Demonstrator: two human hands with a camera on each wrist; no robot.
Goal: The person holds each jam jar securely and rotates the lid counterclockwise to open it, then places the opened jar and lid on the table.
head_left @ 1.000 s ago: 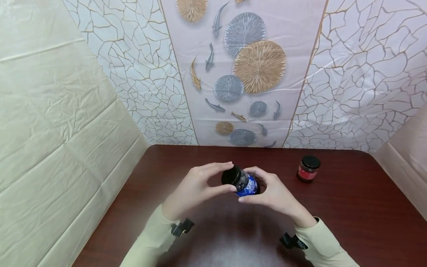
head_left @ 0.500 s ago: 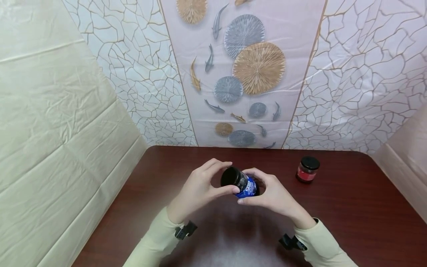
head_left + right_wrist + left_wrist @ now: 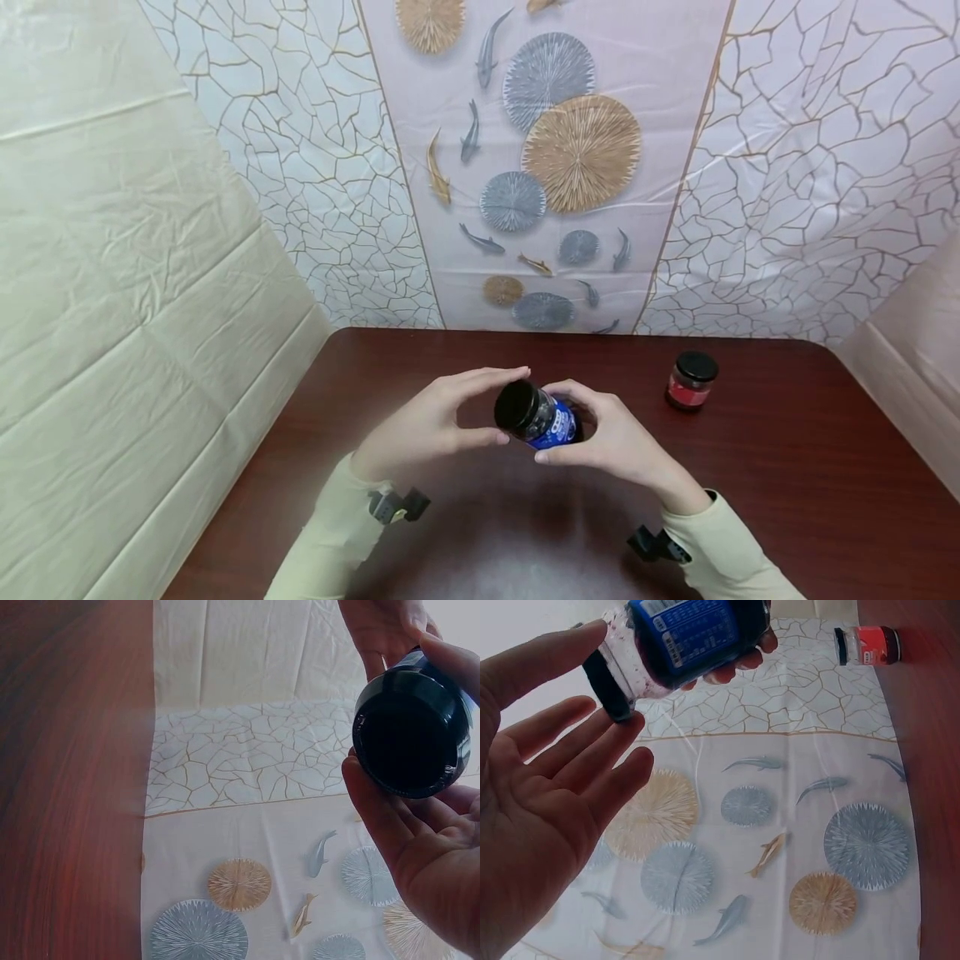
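Observation:
My right hand (image 3: 618, 437) holds a small glass jar (image 3: 557, 422) with a blue label and dark contents, its thumb and fingers around the lower part. The jar is tilted, its black lid (image 3: 516, 404) toward my left hand (image 3: 431, 421). That hand's fingers are extended around the lid, with the thumb below and the fingertips above in the head view. In the left wrist view, the thumb and fingertips (image 3: 634, 724) are right at the lid's edge. The right wrist view shows the jar's dark round base (image 3: 409, 742), hiding most of the lid side.
A second jar (image 3: 690, 383), with a red label and a black lid, stands upright at the back right of the dark red-brown table (image 3: 787, 467). Behind the table hangs a patterned cloth (image 3: 547, 250); a cream cloth (image 3: 150, 333) lines the left side.
My left hand first turned about the lid with its thumb over the jar's side, then drew back left, its fingers straightening. The right hand and jar stayed almost in place.

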